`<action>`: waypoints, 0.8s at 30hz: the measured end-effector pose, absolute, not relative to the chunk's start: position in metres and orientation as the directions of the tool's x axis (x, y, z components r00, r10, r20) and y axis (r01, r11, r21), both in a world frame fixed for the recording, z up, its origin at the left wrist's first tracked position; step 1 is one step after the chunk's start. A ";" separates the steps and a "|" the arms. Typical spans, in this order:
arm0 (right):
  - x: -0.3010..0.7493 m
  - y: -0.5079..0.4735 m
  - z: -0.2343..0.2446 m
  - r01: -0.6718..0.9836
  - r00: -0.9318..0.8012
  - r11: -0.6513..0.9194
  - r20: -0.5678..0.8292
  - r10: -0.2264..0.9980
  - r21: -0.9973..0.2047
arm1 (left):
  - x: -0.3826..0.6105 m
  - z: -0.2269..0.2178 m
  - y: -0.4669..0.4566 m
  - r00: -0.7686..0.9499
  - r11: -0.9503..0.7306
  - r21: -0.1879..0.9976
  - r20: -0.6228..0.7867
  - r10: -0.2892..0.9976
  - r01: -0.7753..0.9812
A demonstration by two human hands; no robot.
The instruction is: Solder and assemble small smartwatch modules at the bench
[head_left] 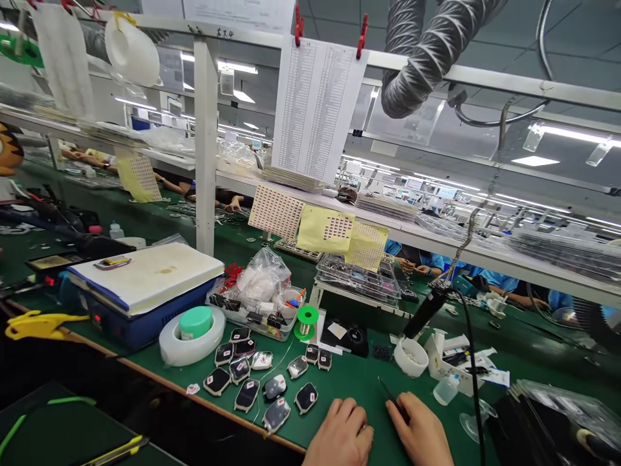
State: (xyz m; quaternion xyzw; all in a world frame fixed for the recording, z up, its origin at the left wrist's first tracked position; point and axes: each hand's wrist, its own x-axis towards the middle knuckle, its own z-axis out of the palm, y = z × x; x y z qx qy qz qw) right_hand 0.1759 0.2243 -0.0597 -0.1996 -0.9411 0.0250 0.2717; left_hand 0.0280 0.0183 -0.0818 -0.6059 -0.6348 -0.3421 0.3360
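My left hand [339,435] rests at the bench's front edge with its fingers curled down. Something small shows by its fingertips, but the fingers hide most of it. Just to the right, my right hand [421,428] is closed around dark tweezers [392,395], whose thin tip points up and left. Several watch cases with dark faces, such as a watch case [276,414] and another watch case [306,397], lie on the green mat left of my hands. Many carry small white and red stickers.
A solder spool [306,323], a white round tub [411,357], and a small bottle [446,389] stand behind my hands. A hanging black electric screwdriver [427,312] reaches down on the right. A film roll [167,343] and plastic bin [272,327] sit left. Co-workers' hands show beyond the shelf.
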 end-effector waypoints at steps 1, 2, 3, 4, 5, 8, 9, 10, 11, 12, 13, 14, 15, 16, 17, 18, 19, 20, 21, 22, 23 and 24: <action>0.176 0.224 -0.060 0.362 -0.772 0.919 0.502 0.389 -0.156 | 0.028 -0.083 0.019 -0.047 0.024 0.041 0.843 0.537 0.999; 0.175 0.224 -0.059 0.362 -0.771 0.919 0.503 0.390 -0.158 | 0.027 -0.083 0.020 -0.055 0.012 0.058 0.840 0.539 0.998; 0.175 0.224 -0.059 0.362 -0.770 0.919 0.504 0.391 -0.160 | 0.027 -0.083 0.020 -0.063 -0.001 0.076 0.836 0.545 0.997; 0.175 0.224 -0.058 0.361 -0.770 0.918 0.504 0.392 -0.162 | 0.026 -0.084 0.020 -0.075 -0.010 0.096 0.829 0.554 0.995; 0.175 0.223 -0.057 0.361 -0.769 0.918 0.504 0.393 -0.165 | 0.026 -0.084 0.020 -0.089 -0.014 0.117 0.821 0.564 0.993; 0.175 0.222 -0.056 0.356 -0.771 0.920 0.503 0.389 -0.166 | 0.026 -0.084 0.019 -0.129 -0.020 0.173 0.802 0.583 0.985; 0.174 0.222 -0.056 0.355 -0.772 0.920 0.504 0.388 -0.165 | 0.026 -0.084 0.018 -0.139 -0.023 0.188 0.798 0.587 0.982; 0.174 0.222 -0.056 0.353 -0.772 0.921 0.505 0.386 -0.166 | 0.026 -0.084 0.017 -0.149 -0.026 0.204 0.794 0.590 0.979; 0.174 0.222 -0.056 0.348 -0.773 0.922 0.505 0.383 -0.168 | 0.026 -0.083 0.016 -0.157 -0.034 0.219 0.790 0.593 0.975; 0.174 0.222 -0.057 0.341 -0.776 0.924 0.505 0.379 -0.171 | 0.026 -0.082 0.015 -0.167 -0.044 0.239 0.785 0.597 0.970; 0.175 0.222 -0.057 0.331 -0.780 0.927 0.502 0.374 -0.177 | 0.026 -0.080 0.013 -0.174 -0.058 0.261 0.778 0.604 0.963; 0.175 0.222 -0.058 0.317 -0.786 0.930 0.498 0.367 -0.185 | 0.026 -0.078 0.011 -0.181 -0.077 0.286 0.769 0.613 0.955; 0.175 0.222 -0.058 0.303 -0.791 0.933 0.494 0.360 -0.193 | 0.026 -0.075 0.009 -0.188 -0.094 0.312 0.759 0.624 0.945; 0.175 0.222 -0.058 0.289 -0.797 0.936 0.492 0.351 -0.199 | 0.025 -0.073 0.006 -0.195 -0.111 0.338 0.748 0.635 0.935; 0.176 0.222 -0.058 0.276 -0.801 0.940 0.492 0.341 -0.202 | 0.025 -0.070 0.004 -0.202 -0.126 0.363 0.737 0.645 0.923; 0.176 0.221 -0.057 0.266 -0.804 0.943 0.493 0.332 -0.201 | 0.024 -0.068 0.002 -0.211 -0.137 0.387 0.728 0.652 0.912; 0.176 0.220 -0.056 0.259 -0.808 0.945 0.492 0.324 -0.197 | 0.024 -0.067 0.000 -0.221 -0.145 0.407 0.722 0.656 0.902; 0.176 0.219 -0.055 0.257 -0.810 0.947 0.492 0.319 -0.190 | 0.024 -0.066 -0.001 -0.230 -0.149 0.423 0.719 0.656 0.894; 0.176 0.218 -0.054 0.256 -0.812 0.949 0.491 0.314 -0.182 | 0.025 -0.066 -0.002 -0.235 -0.150 0.428 0.718 0.655 0.892; 0.176 0.217 -0.052 0.257 -0.814 0.951 0.492 0.310 -0.174 | 0.025 -0.067 -0.002 -0.230 -0.147 0.418 0.722 0.653 0.896; 0.176 0.216 -0.050 0.258 -0.813 0.952 0.495 0.307 -0.167 | 0.025 -0.068 -0.002 -0.217 -0.138 0.395 0.728 0.650 0.908; 0.177 0.215 -0.049 0.257 -0.812 0.953 0.498 0.304 -0.162 | 0.026 -0.069 -0.001 -0.194 -0.127 0.357 0.735 0.650 0.925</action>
